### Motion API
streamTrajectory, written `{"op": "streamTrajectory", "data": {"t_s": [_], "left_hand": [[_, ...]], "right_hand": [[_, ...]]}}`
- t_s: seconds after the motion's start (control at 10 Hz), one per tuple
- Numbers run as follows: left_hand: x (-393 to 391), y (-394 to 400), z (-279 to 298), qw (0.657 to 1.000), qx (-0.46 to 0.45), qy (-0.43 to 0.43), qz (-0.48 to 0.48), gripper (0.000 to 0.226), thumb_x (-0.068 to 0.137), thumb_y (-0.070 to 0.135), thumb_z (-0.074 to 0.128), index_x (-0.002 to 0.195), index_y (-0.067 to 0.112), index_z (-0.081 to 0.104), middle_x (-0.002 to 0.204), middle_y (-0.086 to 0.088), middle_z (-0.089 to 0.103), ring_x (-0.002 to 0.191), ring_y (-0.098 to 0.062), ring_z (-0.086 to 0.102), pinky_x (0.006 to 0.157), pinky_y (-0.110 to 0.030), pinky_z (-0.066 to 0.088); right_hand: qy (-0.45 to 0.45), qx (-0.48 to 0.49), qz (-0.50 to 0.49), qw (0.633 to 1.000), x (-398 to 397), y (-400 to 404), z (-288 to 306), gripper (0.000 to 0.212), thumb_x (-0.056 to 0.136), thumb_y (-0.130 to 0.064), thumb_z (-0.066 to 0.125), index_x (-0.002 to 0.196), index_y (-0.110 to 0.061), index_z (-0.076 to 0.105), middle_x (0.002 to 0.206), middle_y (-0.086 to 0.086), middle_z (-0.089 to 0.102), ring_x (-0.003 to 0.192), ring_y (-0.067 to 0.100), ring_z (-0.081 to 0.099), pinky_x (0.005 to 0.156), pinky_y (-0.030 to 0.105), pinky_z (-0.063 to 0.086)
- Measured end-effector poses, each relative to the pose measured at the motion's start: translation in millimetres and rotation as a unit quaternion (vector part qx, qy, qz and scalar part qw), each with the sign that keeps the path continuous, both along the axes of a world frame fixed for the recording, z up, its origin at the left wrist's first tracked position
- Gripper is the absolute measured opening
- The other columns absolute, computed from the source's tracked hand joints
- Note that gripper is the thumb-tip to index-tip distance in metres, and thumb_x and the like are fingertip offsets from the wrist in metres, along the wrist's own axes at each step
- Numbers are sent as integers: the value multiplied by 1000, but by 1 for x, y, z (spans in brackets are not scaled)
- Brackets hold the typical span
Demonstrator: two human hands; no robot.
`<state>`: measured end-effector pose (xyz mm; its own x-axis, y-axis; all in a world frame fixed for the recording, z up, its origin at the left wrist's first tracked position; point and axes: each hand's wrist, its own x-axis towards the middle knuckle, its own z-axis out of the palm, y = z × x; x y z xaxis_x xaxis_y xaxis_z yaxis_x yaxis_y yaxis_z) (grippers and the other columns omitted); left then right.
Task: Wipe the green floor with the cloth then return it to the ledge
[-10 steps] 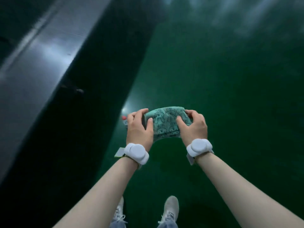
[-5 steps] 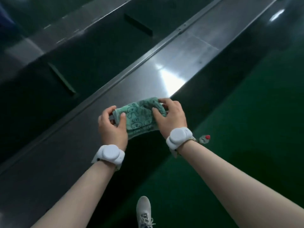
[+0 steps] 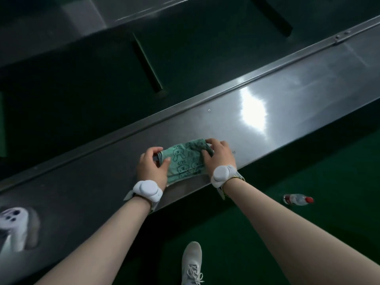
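On shiny metal ledge (image 3: 267, 128) | folded printed cloth (image 3: 185, 159) | both hands gripping ends

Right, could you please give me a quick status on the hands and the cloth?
Left hand and right hand both gripping cloth. Cloth folded, down on the ledge. Nothing in the way; bottle lies on the floor.
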<state>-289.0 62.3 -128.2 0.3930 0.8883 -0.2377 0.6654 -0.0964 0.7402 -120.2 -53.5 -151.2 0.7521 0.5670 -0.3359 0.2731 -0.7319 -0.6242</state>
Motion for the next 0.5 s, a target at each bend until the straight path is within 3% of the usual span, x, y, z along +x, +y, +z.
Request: {"op": "streamTrajectory", "data": {"t_s": [0.2, 0.3, 0.5], "left_hand": [[-14, -11, -28, 997, -15, 75, -21, 31, 93, 19, 77, 121, 16, 65, 119, -12, 55, 89, -24, 58, 92, -37, 52], [-17, -16, -22, 994, -5, 109, -23, 37, 93, 22, 77, 126, 14, 62, 125, -12, 51, 95, -31, 63, 94, -41, 54], [-28, -12, 50, 986, 65, 151, -33, 29, 102, 26, 62, 129, 16, 59, 132, -10, 53, 104, -33, 64, 90, -49, 55]], "right_hand": [[11, -63, 44, 997, -1, -12, -24, 28, 100, -35, 61, 127, -36, 54, 128, 4, 54, 96, 32, 65, 77, 40, 55], [10, -69, 66, 995, -3, -16, -14, 30, 101, -38, 59, 130, -31, 53, 129, 6, 54, 101, 33, 65, 84, 45, 59], [6, -88, 69, 994, 24, -46, 64, 39, 105, -40, 51, 139, -22, 53, 131, 8, 62, 113, 30, 64, 95, 45, 57]]}}
